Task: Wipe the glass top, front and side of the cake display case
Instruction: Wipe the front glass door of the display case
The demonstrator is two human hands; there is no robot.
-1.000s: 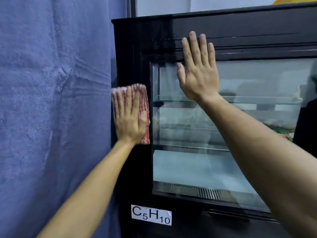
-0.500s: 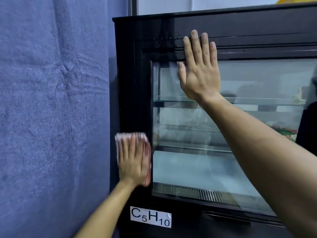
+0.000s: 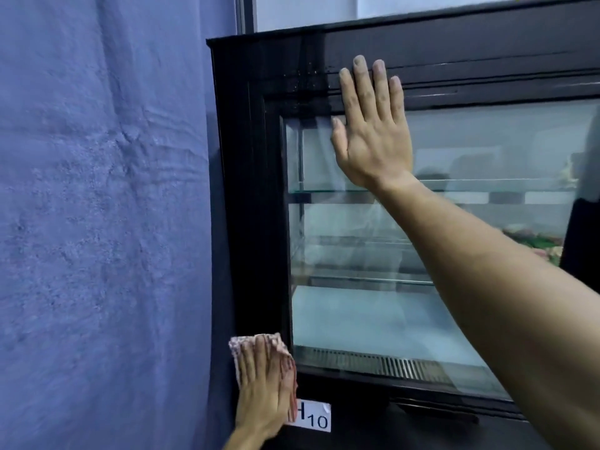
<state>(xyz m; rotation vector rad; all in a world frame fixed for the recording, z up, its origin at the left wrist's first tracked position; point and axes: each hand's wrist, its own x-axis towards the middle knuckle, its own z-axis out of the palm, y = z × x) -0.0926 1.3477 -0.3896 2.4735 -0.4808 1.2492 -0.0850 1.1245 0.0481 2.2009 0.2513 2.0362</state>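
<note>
Soft, even indoor light filling scene; no hard shadows showing. Glass front (image 3: 373, 313) giving off pale, milky reflections, haze veiling shelves behind it. Thin bright highlights running along black frame (image 3: 256, 190) near top; frame otherwise reading very dark, detail sinking. Blue cloth (image 3: 97, 206) at left lit flatly, its creases casting faint shading. Wide-angle lens bowing case's left edge and tilting top line. Left hand (image 3: 263, 394) at bottom edge looking slightly smeared; right forearm (image 3: 519, 319) looming large, soft.

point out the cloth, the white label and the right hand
cloth (image 3: 242, 344), head view, top left corner above the fingers
white label (image 3: 316, 417), head view, on the printed 10
right hand (image 3: 373, 144), head view, back of the hand
</note>
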